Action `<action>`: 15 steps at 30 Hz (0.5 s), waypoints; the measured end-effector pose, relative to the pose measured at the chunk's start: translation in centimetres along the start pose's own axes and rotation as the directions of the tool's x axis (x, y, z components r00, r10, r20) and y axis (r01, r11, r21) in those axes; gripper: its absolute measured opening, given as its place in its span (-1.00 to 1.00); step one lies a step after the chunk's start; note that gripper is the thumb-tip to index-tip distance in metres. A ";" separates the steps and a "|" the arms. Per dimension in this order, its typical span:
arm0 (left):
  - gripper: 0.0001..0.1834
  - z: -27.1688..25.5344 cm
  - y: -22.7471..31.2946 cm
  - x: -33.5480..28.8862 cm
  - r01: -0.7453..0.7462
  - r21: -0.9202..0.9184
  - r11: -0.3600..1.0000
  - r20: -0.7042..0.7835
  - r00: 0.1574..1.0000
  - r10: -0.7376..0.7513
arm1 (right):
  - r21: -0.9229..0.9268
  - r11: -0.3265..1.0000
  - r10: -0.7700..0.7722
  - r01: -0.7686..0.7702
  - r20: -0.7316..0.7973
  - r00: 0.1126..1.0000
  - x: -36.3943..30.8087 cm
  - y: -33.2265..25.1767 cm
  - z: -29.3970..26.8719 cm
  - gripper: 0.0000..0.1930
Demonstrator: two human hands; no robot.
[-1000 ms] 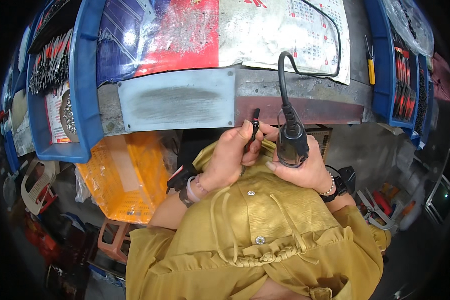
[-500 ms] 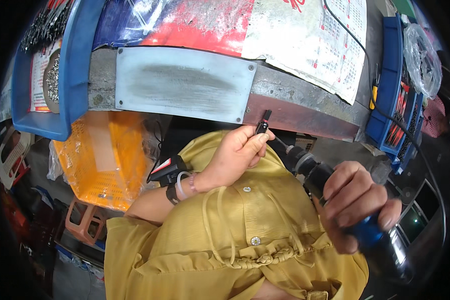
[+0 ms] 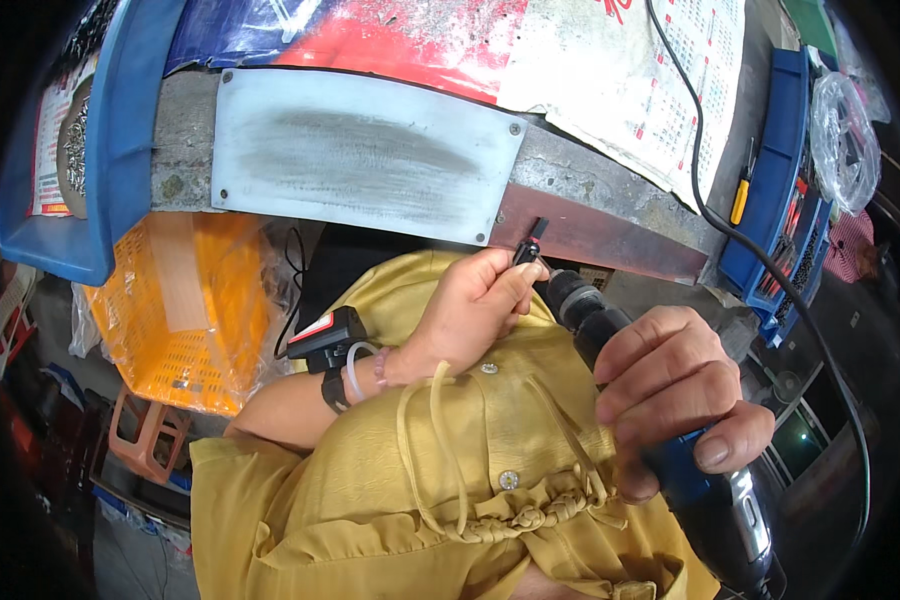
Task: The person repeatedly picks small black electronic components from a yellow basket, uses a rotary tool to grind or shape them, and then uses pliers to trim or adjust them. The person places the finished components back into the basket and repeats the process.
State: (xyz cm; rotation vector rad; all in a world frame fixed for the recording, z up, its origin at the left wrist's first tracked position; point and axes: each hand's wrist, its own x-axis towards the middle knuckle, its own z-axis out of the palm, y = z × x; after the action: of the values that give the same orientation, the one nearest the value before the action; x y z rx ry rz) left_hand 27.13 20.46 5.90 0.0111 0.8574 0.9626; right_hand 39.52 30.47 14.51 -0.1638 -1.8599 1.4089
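Observation:
Between the thumb and fingers of my left hand (image 3: 475,300) is a small black part with a red band (image 3: 536,236), held close to the bench's front edge; its exact kind is too small to make out. My right hand (image 3: 675,395) is wrapped round a blue and black electric screwdriver (image 3: 597,322), tilted with its tip up and to the left. The tip meets the small part at my left fingertips, which partly hide the contact. A pale plate (image 3: 345,155) with a dark smudge is fixed to the bench just behind my left hand.
On the left, a blue bin (image 3: 125,140) stands beside a dish of small metal screws (image 3: 73,150). An orange plastic basket (image 3: 175,330) is below it. At right are a blue tray (image 3: 770,190), a yellow-handled screwdriver (image 3: 740,200) and a hanging black cable (image 3: 770,262).
My right hand has brought the electric screwdriver up and left, so its tip now reaches the small part. My left hand keeps its grip. The whole view has shifted slightly.

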 end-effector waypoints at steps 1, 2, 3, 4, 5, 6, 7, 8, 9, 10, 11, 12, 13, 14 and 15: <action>-0.74 0.0 0.0 0.0 -0.002 0.003 1.000 0.001 1.000 0.002 | 0.008 1.000 -0.001 0.001 0.010 1.000 0.0 0.1 -0.1 -0.43; -0.74 0.0 0.0 0.0 0.001 0.009 1.000 0.001 1.000 -0.001 | 0.019 1.000 0.004 -0.004 0.022 1.000 0.1 0.1 -0.2 -0.43; -0.74 0.0 0.0 -0.1 0.004 0.022 1.000 -0.002 1.000 -0.004 | 0.036 0.999 0.007 -0.009 0.031 0.999 0.3 0.1 -0.3 -0.43; -0.74 0.0 0.1 -0.1 0.011 0.037 0.999 -0.005 1.000 -0.011 | 0.060 0.998 0.011 -0.015 0.066 0.998 0.5 0.2 -0.6 -0.43; -0.74 0.0 0.1 -0.1 0.016 0.051 0.999 -0.013 1.000 -0.015 | 0.089 0.996 0.010 -0.019 0.100 0.995 0.8 0.3 -0.9 -0.43; -0.74 0.0 0.1 -0.2 0.017 0.046 0.999 -0.002 1.000 -0.017 | 0.125 0.992 0.014 -0.032 0.142 0.990 1.1 0.4 -1.2 -0.43; -0.75 0.0 0.2 -0.2 0.017 0.039 0.999 0.000 1.000 -0.017 | 0.142 0.989 0.012 -0.035 0.158 0.987 1.4 0.5 -1.5 -0.43; -0.75 0.0 0.2 -0.2 0.029 0.030 0.999 -0.011 1.000 -0.029 | 0.168 0.985 0.014 -0.045 0.184 0.983 1.6 0.6 -1.8 -0.43; -0.75 0.0 0.1 -0.2 0.012 0.031 0.999 0.001 1.000 -0.012 | 0.199 0.978 0.024 -0.063 0.192 0.981 1.8 0.7 -2.0 -0.43; -0.76 0.0 0.1 -0.1 0.012 0.030 0.999 0.001 1.000 -0.012 | 0.181 0.982 0.023 -0.050 0.145 0.989 1.7 0.7 -1.8 -0.44; -0.76 0.0 0.0 0.0 0.022 0.028 0.999 0.000 1.000 -0.022 | 0.154 0.988 0.010 -0.029 0.123 0.992 1.7 0.8 -1.8 -0.44; -0.77 0.0 -0.1 0.0 0.005 0.032 0.999 -0.002 1.000 -0.005 | 0.097 0.995 0.018 -0.024 0.062 0.998 1.4 0.7 -1.4 -0.43; -0.78 -0.1 -0.3 0.0 0.004 0.031 0.999 -0.006 1.000 -0.004 | 0.059 0.998 0.019 -0.019 0.010 1.000 1.2 0.5 -1.2 -0.42; -0.79 -0.1 -0.4 -0.1 0.006 0.032 0.999 -0.003 1.000 -0.006 | 0.033 0.999 0.029 -0.028 -0.028 0.999 1.0 0.3 -0.9 -0.42; -0.79 -0.2 -0.5 -0.1 -0.040 0.007 0.999 0.031 0.999 0.040 | 0.034 0.999 0.039 -0.038 -0.022 0.999 0.8 0.2 -0.7 -0.41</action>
State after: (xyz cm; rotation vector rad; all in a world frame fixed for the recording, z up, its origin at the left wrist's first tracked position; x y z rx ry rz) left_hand 27.33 19.99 5.63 0.0495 0.8355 0.9947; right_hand 39.37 31.44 14.79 -0.1989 -1.8226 1.4572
